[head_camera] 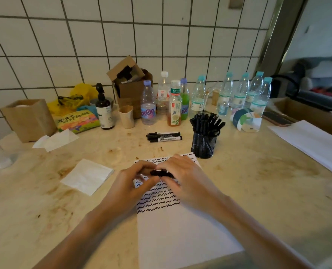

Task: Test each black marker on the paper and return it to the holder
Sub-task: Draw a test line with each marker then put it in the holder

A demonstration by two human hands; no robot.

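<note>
One sheet of paper (180, 230) lies nearest on the surface (258, 181), its upper half filled with wavy test lines. Above it, one black marker (161, 173) is pinched at either end by the left hand (130, 183) and the right hand (186, 177). Whether the cap is on cannot be told. If the tip is exposed, fingers may be stained. Beyond, two markers (164, 136) lie loose; one mesh holder (205, 141) is packed with many more, too crowded to be counted.
</note>
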